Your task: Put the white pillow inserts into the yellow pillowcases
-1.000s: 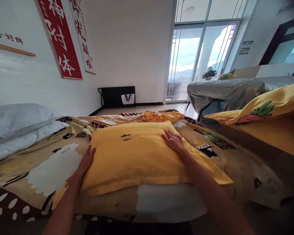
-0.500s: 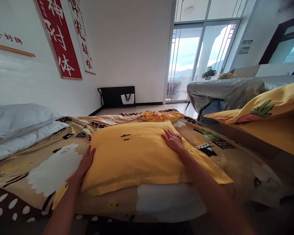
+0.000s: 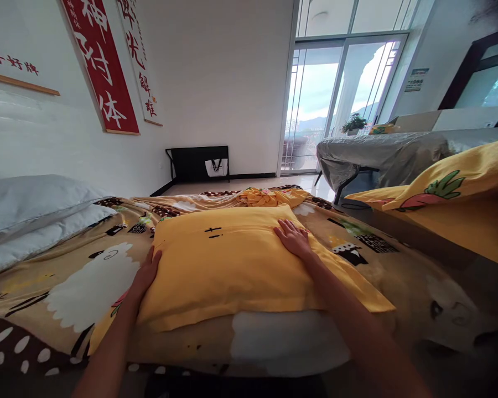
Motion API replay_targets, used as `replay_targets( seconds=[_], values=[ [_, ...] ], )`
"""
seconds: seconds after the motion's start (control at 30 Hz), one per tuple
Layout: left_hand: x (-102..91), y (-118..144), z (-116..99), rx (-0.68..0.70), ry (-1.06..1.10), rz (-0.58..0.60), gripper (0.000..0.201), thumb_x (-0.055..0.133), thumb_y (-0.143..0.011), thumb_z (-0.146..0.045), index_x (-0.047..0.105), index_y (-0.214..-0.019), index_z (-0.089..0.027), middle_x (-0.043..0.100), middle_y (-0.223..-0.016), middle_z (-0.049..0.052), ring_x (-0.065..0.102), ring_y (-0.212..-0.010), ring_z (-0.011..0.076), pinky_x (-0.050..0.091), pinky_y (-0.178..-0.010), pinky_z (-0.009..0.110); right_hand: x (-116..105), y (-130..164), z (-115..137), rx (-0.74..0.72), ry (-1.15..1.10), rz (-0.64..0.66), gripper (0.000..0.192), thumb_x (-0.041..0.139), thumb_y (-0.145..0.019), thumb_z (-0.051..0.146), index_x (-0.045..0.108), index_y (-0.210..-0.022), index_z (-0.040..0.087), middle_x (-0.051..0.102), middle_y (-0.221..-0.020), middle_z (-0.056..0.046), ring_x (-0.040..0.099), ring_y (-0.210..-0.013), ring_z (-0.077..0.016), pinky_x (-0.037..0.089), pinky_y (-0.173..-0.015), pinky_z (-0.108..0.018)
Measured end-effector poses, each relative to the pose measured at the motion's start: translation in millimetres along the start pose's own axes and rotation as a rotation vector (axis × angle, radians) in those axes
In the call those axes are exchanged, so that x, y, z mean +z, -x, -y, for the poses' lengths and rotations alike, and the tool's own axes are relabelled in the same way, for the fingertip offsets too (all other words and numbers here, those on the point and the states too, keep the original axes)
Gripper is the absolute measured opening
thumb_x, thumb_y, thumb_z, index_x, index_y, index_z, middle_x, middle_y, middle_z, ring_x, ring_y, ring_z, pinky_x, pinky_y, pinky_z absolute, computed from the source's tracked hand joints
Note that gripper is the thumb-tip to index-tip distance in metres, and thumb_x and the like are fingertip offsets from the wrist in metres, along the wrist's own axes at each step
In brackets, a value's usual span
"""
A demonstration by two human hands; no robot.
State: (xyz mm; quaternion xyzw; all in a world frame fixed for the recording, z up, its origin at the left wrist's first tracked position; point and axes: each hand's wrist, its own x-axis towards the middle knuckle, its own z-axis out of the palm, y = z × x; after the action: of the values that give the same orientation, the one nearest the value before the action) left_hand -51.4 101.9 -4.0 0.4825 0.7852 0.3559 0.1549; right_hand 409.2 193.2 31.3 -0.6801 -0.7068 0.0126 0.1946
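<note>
My left hand (image 3: 146, 274) rests against the left edge of the yellow pillow (image 3: 240, 265), arm reaching forward from the lower left, wrist nearly straight, palm turned in toward the pillow's side. Its fingers (image 3: 155, 257) are extended and together, lying flat along the fabric rather than curled around it; they grip nothing. My right hand (image 3: 294, 239) lies palm down on the far right corner of the pillow's top face, the forearm crossing diagonally over the near right part of the pillow. Those fingers (image 3: 285, 226) are spread slightly and flat, pressing on the cloth without closing on it.

The yellow pillow sits in the middle of the bed, on the patterned blanket (image 3: 66, 276) with its white sheep figures and brown dotted border, its long side toward me. Beyond it a crumpled yellow cloth (image 3: 269, 196) lies at the bed's far edge. To the left, two white pillows (image 3: 29, 213) are stacked near the wall. At the right a yellow cover with a carrot print (image 3: 452, 193) hangs into view. Farther back a desk (image 3: 382, 149) is draped in grey sheeting, well apart from the bed.
</note>
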Motion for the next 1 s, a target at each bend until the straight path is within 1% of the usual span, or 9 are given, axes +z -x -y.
replay_targets(
  seconds=[0.17,0.27,0.4,0.5,0.6,0.77,0.87,0.93,1.0],
  values=[
    [-0.4,2,-2,-0.003,0.002,0.017,0.074,0.019,-0.088,-0.062,0.022,-0.149,-0.020,0.032,-0.151,0.007,0.038,-0.133,0.0330,0.029,-0.111,0.049,-1,1,1,-0.008,0.025,0.007,0.058,0.017,-0.096,0.051,0.030,-0.146,0.023,0.028,-0.154,-0.004,0.019,-0.142,-0.0173,0.014,-0.114,-0.041],
    [0.1,1,-1,-0.009,-0.004,0.013,0.075,0.020,-0.087,-0.063,0.022,-0.149,-0.021,0.035,-0.150,0.008,0.042,-0.131,0.0346,0.032,-0.109,0.051,-1,1,1,-0.006,0.024,-0.002,0.057,0.018,-0.097,0.050,0.030,-0.146,0.024,0.028,-0.153,-0.004,0.020,-0.142,-0.0177,0.014,-0.114,-0.042],
    [1.3,0,2,0.009,-0.010,-0.010,0.074,0.021,-0.088,-0.062,0.025,-0.148,-0.019,0.037,-0.149,0.010,0.043,-0.130,0.0324,0.035,-0.107,0.049,-1,2,1,-0.002,0.017,-0.004,0.057,0.018,-0.096,0.050,0.031,-0.145,0.024,0.029,-0.153,-0.003,0.020,-0.142,-0.0175,0.015,-0.114,-0.043],
    [1.7,-1,5,0.015,-0.014,-0.006,0.076,0.019,-0.087,-0.063,0.023,-0.149,-0.019,0.034,-0.150,0.009,0.041,-0.132,0.0328,0.033,-0.108,0.049,-1,1,1,0.001,0.014,-0.003,0.057,0.018,-0.096,0.051,0.031,-0.145,0.025,0.028,-0.153,-0.003,0.020,-0.142,-0.0174,0.015,-0.114,-0.043],
    [2.0,-2,5,0.023,-0.014,0.006,0.077,0.017,-0.087,-0.064,0.021,-0.149,-0.018,0.035,-0.149,0.010,0.040,-0.132,0.0342,0.031,-0.109,0.051,0,1,0,0.004,0.008,-0.003,0.057,0.018,-0.096,0.051,0.031,-0.145,0.025,0.028,-0.153,-0.003,0.020,-0.142,-0.0173,0.014,-0.114,-0.042],
    [3.1,0,3,0.030,-0.030,0.006,0.076,0.016,-0.089,-0.062,0.019,-0.149,-0.017,0.030,-0.152,0.010,0.035,-0.135,0.0330,0.027,-0.112,0.050,2,0,0,-0.003,0.005,-0.004,0.059,0.017,-0.096,0.052,0.031,-0.146,0.024,0.028,-0.153,-0.004,0.019,-0.142,-0.0175,0.013,-0.114,-0.041],
    [-0.3,3,1,0.018,-0.062,0.012,0.075,0.015,-0.090,-0.060,0.020,-0.149,-0.016,0.033,-0.150,0.011,0.039,-0.133,0.0331,0.031,-0.110,0.049,1,3,0,0.000,0.029,-0.009,0.058,0.018,-0.096,0.051,0.032,-0.145,0.024,0.029,-0.153,-0.004,0.021,-0.142,-0.0181,0.016,-0.113,-0.042],
    [-6.1,7,-4,0.009,-0.090,0.011,0.073,0.018,-0.090,-0.059,0.023,-0.148,-0.016,0.036,-0.148,0.013,0.041,-0.131,0.0350,0.031,-0.108,0.053,-3,6,3,0.007,0.074,-0.064,0.057,0.020,-0.096,0.049,0.035,-0.144,0.022,0.032,-0.151,-0.007,0.025,-0.141,-0.0209,0.019,-0.112,-0.045],
    [-12.0,15,-18,0.031,-0.165,-0.069,0.064,0.023,-0.091,-0.051,0.029,-0.147,-0.019,0.033,-0.150,0.015,0.037,-0.133,0.0377,0.025,-0.106,0.062,-8,13,15,0.021,0.136,-0.208,0.056,0.025,-0.096,0.044,0.039,-0.142,0.016,0.032,-0.150,-0.014,0.026,-0.140,-0.0256,0.019,-0.110,-0.050]
  ],
)
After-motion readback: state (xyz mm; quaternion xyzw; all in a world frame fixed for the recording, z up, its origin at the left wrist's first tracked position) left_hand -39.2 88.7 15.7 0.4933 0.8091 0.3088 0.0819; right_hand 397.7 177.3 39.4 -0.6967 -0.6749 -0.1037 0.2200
